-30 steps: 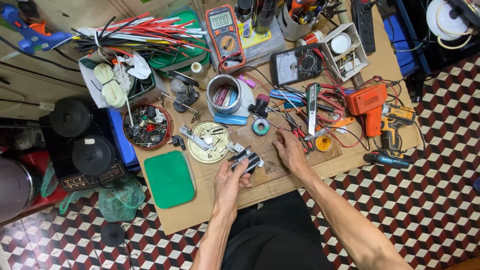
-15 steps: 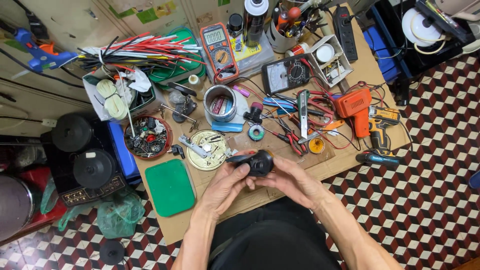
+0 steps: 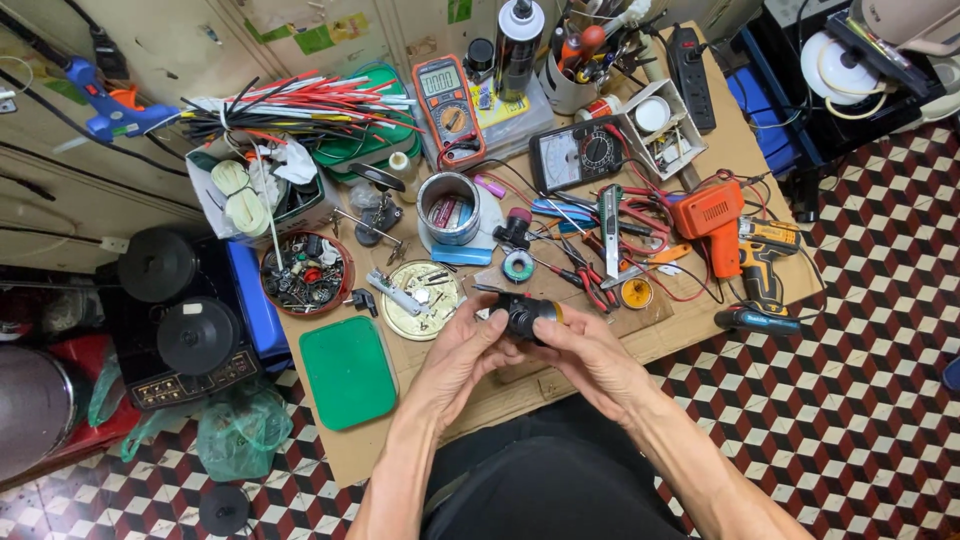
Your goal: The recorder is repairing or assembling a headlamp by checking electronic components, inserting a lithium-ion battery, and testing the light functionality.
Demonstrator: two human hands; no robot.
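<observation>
A small black part point(image 3: 527, 316), possibly a motor, is held between the left hand point(image 3: 462, 352) and right hand point(image 3: 590, 352), both closed on it. It is best kept low over the cardboard-covered table point(image 3: 520, 390), so nothing dropped is lost.

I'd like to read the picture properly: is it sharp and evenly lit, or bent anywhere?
Head view: even, soft light, faint shadows; sharp at the small black cylindrical part held in both hands, left, right; wide lens bows the checkered floor tiles near the edges; slight glare on the shiny round metal tin.
</observation>
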